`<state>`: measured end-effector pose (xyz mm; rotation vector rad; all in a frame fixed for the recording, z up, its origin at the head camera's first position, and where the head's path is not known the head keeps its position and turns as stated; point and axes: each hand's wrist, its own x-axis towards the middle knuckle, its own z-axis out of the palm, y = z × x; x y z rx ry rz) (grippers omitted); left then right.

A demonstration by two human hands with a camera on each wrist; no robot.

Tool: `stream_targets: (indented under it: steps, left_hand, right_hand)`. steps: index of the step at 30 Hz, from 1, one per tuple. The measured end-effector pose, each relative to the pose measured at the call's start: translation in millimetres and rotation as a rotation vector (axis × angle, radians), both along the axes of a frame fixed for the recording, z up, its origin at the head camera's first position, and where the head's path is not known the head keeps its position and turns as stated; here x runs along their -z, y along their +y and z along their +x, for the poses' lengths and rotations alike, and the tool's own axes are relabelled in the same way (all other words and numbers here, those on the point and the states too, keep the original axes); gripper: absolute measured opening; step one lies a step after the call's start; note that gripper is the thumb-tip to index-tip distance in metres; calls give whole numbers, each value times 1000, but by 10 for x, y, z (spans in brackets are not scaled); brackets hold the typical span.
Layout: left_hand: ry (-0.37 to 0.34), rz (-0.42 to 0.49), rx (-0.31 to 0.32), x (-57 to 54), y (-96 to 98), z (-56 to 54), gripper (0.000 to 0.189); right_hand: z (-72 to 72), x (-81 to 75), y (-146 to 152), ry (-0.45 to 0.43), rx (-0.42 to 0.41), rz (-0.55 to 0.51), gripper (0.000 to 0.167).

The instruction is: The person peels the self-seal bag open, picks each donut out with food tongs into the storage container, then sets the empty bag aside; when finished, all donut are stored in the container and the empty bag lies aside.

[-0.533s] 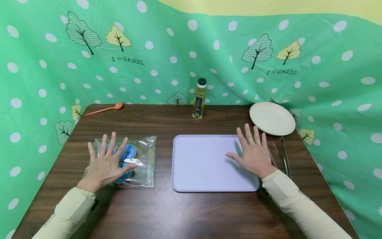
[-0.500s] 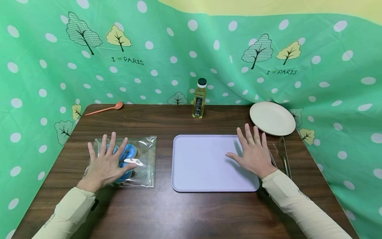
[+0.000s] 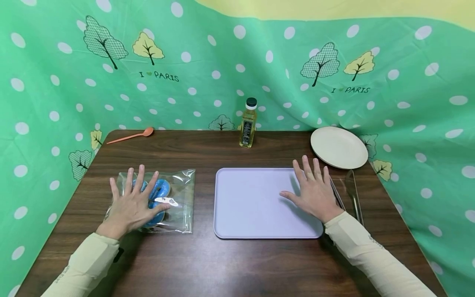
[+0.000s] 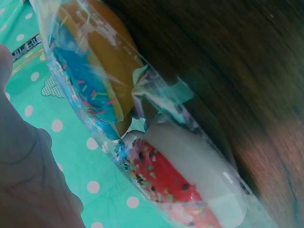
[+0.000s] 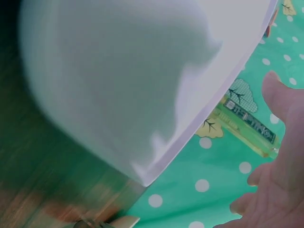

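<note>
My left hand (image 3: 130,208) is spread flat, fingers apart, over a clear plastic bag (image 3: 183,206) on the left of the table. Inside the bag are doughnuts: a blue-iced doughnut (image 4: 90,76) with sprinkles and a red-iced doughnut (image 4: 166,173) show in the left wrist view. From the head, the hand covers part of them. Over the right end of a lavender tray (image 3: 252,202) my right hand (image 3: 315,196) hovers with straight, splayed fingers, its shadow falling on the tray. Nothing is held in either hand. Metal tongs (image 3: 355,200) lie just right of the tray, partly hidden by the right hand and sleeve.
At the table's back edge stands a bottle of yellow oil (image 3: 247,128) with a black cap. A cream plate (image 3: 339,147) sits at the back right corner, an orange spoon (image 3: 146,132) at the back left. A green polka-dot cloth (image 3: 200,90) hangs behind the table.
My right hand has shifted slightly left over the tray, fingertips a bit lower in view. The left hand and the objects stay where they were.
</note>
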<state>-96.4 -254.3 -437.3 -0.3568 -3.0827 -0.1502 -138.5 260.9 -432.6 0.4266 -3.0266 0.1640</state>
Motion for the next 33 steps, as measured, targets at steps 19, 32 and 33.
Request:
stream_targets:
  steps: [19,32,33]
  left_hand:
    - [-201,161,2,-145,-10,-14,69]
    - [-263,189,36,-172,-91,-23,61]
    - [-261,193,42,-169,-92,-27,60]
  right_hand:
    - [-166,-170,-686,-124,-148,-50,90]
    - [-442,-261,-1563,-243,-338,-48,81]
    - [-462,-251,-1610,-254,-352,-58,80]
